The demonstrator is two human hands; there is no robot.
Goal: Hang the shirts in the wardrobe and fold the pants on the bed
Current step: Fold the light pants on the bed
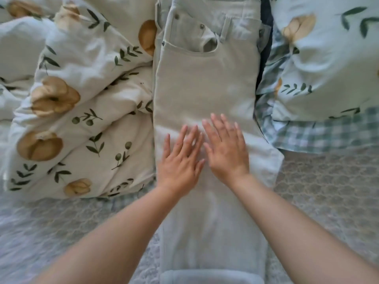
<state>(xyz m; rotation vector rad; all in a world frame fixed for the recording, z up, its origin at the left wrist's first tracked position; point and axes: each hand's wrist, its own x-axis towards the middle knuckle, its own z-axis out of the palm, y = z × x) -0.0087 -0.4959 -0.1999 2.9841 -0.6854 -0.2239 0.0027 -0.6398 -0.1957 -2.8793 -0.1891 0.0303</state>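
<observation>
**Now: Flattening the Halved Jeans Before the Cross Fold**

Head view. We see the pale beige jeans (205, 83) lying on the quilted bedspread (328, 191). The waistband (215, 3) is at the far end and the hem (211, 276) is nearest the person. Only one front pocket (190, 48) shows, so we judge that the jeans are already halved lengthwise, leg on leg.

The left hand (180, 158) and the right hand (225, 152) lie flat on the thigh area, side by side. Their fingers are straight and spread. Neither hand grips the cloth; both press it.

We judge the step in hand to be smoothing, ahead of the cross fold. To do it well:

1. We keep the palms flat and sweep from the centre outward, so that trapped air and creases leave at the edges.
2. We check that the two legs are aligned along the left edge before folding.
3. We flatten the lower leg near the hem, where the cloth looks paler and less settled.
4. We bring the hem toward the waistband in one even lift, holding both corners.

Points of caution: the floral duvet (82, 119) crowds the left edge of the jeans. A dark garment (266, 27) and a plaid cloth (307, 136) lie just beside the right edge. We keep the fold clear of these so that no other cloth is caught in it.
</observation>
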